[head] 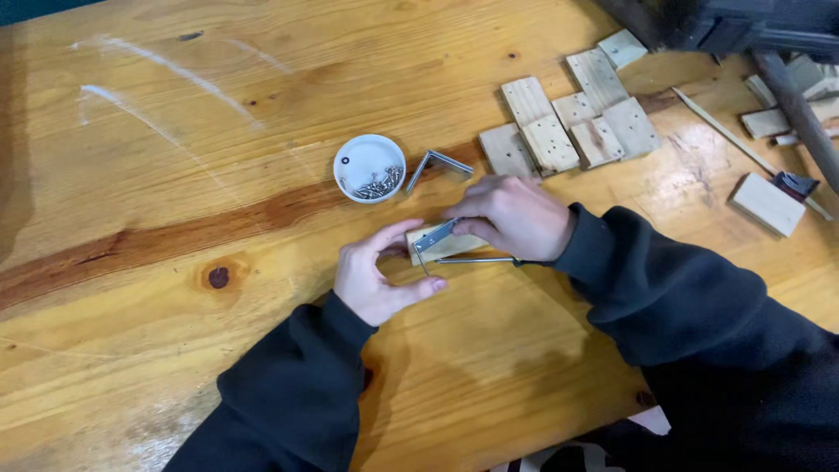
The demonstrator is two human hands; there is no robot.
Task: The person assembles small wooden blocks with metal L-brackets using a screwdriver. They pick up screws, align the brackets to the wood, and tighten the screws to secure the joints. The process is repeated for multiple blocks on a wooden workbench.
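Both hands, the left hand (pixel 377 278) and right hand (pixel 511 216), pinch a metal bracket (pixel 434 236) onto a wood block (pixel 454 246) (no screws in yet, seemingly); screws (pixel 377 183) wait nearby.

You see a glossy, knotty pine tabletop (pixel 175 288), matt raw wooden blocks (pixel 568 122) upper right, and a shiny angled metal bracket (pixel 434 236) at centre.

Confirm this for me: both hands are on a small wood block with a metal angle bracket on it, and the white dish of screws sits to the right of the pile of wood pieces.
One detail is wrong. In the head view the white dish of screws sits to the left of the pile of wood pieces, not the right. The rest holds: the left hand and right hand are on the small wood block with the metal angle bracket.
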